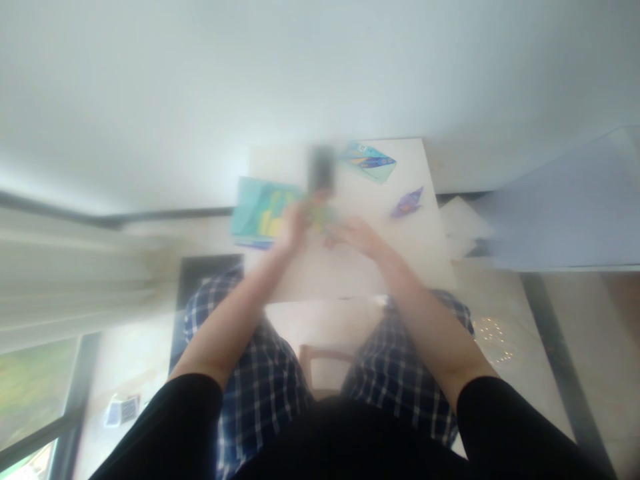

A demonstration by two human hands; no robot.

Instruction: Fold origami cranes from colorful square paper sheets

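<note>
Over the small white table (350, 273), both hands are at a green, yellowish piece of folded paper (319, 215), whose outline is hazy. My left hand (296, 225) grips it from the left with closed fingers. My right hand (357, 237) pinches its right-hand edge. Just behind the paper lies a dark rectangular object (321, 167), perhaps a phone, too blurred to be sure. Close by on the left, a teal booklet or stack of printed sheets (250, 210) with a yellow pattern rests partly under my left wrist.
A blue-and-teal folded paper plane (373, 161) lies at the table's back right. Nearer the right edge is a small purple folded paper shape (409, 202). A white wall (320, 73) rises behind the table. To the right stands a pale grey panel (575, 213).
</note>
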